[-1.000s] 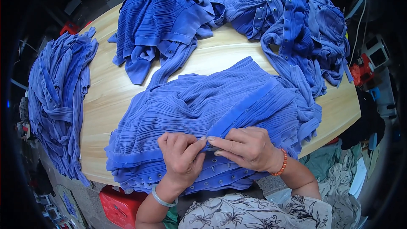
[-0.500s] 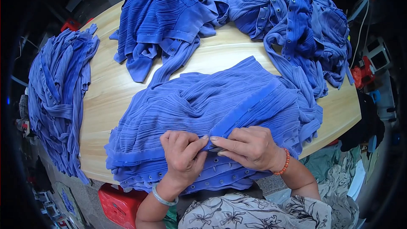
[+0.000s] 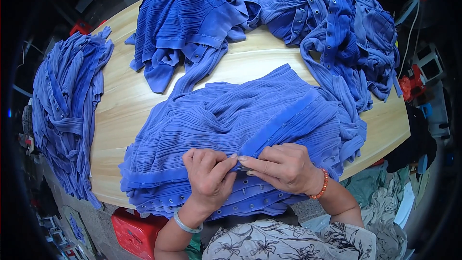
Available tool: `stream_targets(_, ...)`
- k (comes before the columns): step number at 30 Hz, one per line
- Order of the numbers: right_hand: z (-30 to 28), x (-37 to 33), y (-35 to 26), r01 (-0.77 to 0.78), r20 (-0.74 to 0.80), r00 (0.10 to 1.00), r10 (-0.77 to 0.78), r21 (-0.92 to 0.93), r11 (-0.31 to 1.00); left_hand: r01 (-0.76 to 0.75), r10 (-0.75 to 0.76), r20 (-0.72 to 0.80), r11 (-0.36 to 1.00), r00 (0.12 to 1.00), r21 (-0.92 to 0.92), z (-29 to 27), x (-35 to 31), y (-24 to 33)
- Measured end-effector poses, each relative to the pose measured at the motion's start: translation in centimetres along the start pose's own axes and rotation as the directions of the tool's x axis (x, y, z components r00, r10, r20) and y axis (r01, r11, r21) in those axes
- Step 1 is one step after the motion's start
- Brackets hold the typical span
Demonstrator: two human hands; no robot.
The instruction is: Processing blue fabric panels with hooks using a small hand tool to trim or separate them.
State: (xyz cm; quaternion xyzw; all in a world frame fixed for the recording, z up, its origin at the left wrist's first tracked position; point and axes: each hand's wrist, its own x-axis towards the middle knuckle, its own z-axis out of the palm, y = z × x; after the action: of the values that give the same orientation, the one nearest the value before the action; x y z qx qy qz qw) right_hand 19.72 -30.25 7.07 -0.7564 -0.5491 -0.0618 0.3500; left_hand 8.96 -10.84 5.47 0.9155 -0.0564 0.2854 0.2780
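Note:
A blue ribbed cardigan (image 3: 216,115) lies on top of a stack of like garments at the table's near edge. Its smooth button band (image 3: 279,123) runs slantwise down to my fingers. My left hand (image 3: 209,175) pinches the band's corner between thumb and forefinger. From the other side my right hand (image 3: 284,168) grips the same corner, its fingertips almost touching the left ones. A small greyish sliver shows under the right fingers, too covered to identify. Below my hands, edges of the stacked garments show a row of metal snaps (image 3: 236,208).
Blue garments hang over the wooden table (image 3: 120,110): a bundle (image 3: 67,110) at the left edge, a heap (image 3: 178,24) at the back and another (image 3: 337,33) at the back right. A red stool (image 3: 137,233) stands below the near edge. Crumpled pale cloth (image 3: 385,207) lies at lower right.
Both hands keep their pinch at the band's corner, with only a very slight shift of the fingers. The garments lie as before.

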Motion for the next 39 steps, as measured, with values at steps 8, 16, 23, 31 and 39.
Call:
stream_targets(8, 0.2, -0.1, 0.2, -0.002, -0.046, 0.999, 0.002, 0.016, 1.0, 0.008, -0.008, -0.005, 1.0, 1.0, -0.02, 0.1, 0.0, 0.0)
stream_targets(16, -0.1, -0.3, 0.1, -0.002, -0.014, 1.0, 0.002, 0.006, 1.0, 0.019, -0.02, -0.004, 0.999, 1.0, -0.033, 0.0, 0.1, 0.1)
stream_targets(23, 0.1, 0.0, -0.1, 0.017, -0.014, 1.0, -0.018, -0.037, 0.999, 0.014, -0.014, -0.005, 1.0, 1.0, -0.027, 0.1, 0.0, -0.1)
stream_targets(31, 0.4, 0.0, 0.0, 0.018, -0.043, 0.999, -0.019, -0.043, 0.999, 0.012, -0.012, -0.008, 1.0, 1.0, -0.025, 0.1, 0.2, 0.0)
stream_targets(39, -1.7, -0.2, 0.6, -0.244, -0.131, 0.961, 0.243, 0.007, 0.97, 0.091, -0.089, 0.109, 0.996, 0.99, -0.011, -0.1, 0.0, 0.1)
